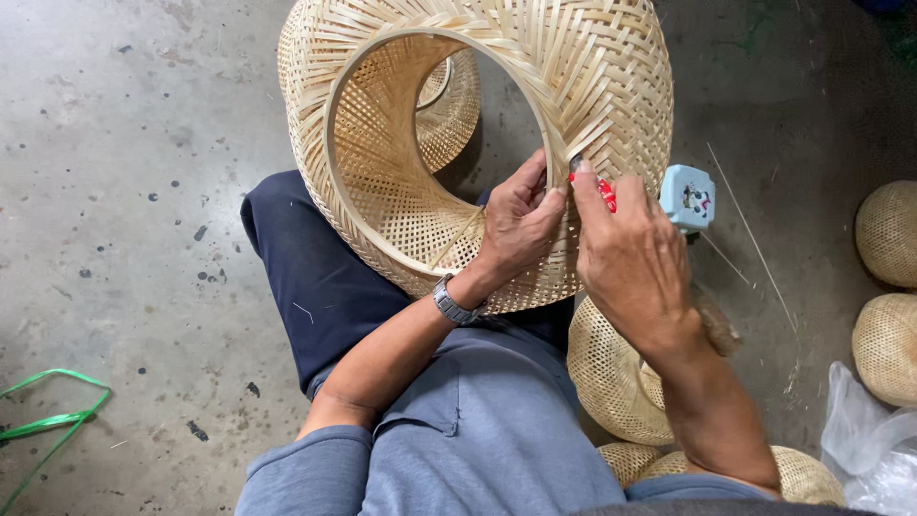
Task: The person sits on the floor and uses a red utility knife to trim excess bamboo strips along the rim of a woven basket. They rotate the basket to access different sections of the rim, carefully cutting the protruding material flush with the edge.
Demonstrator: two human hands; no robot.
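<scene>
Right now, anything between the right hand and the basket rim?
Head view: a small red-handled tool, held in the right hand, its tip at the woven basket rim. Left hand grips alongside.

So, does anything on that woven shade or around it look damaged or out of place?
Loose strip ends stick out unwoven at the woven bamboo shade rim, where the left hand pinches and the right hand holds a red-handled tool. Thin slivers litter the concrete floor.
</scene>
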